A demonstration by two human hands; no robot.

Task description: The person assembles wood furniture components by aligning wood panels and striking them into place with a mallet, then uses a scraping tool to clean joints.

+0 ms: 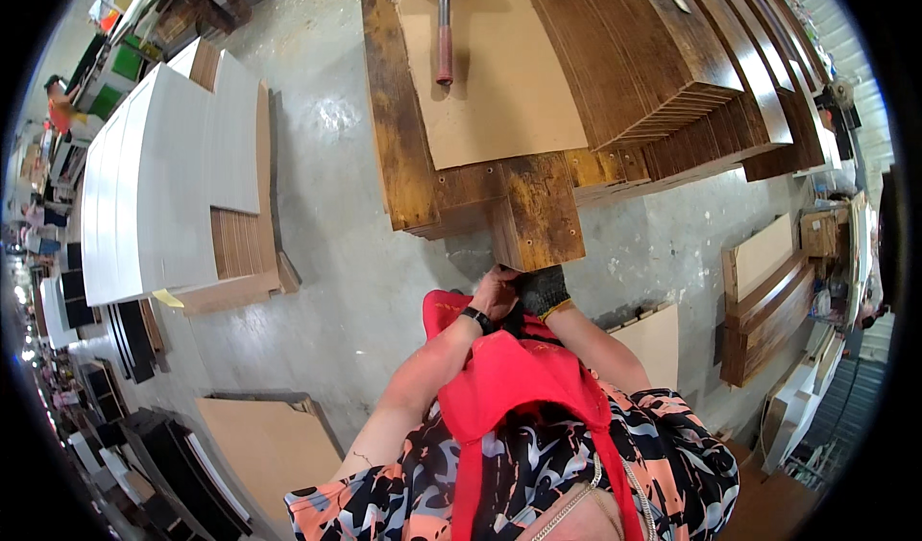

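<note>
My left hand point(494, 292), bare with a dark band at its wrist, is closed close in front of my body. Beside it, my right hand point(544, 291) wears a dark knitted glove with a yellow cuff. The two hands meet just below the near end of a worn brown wooden block point(543, 213), which juts from the workbench. Whatever the left fingers hold is hidden between the hands. The right fingers are mostly hidden too. A red apron point(523, 378) hangs right behind the hands. Farther off, a red mallet point(445, 23) lies on a tan board point(499, 90).
Stacked dark brown panels point(634, 71) fill the bench's right side. White panels point(168, 176) stand in a stack on the left. Flat tan board point(264, 445) lies at lower left, and brown panels point(764, 320) rest on the right. Another person point(62, 107) is far left.
</note>
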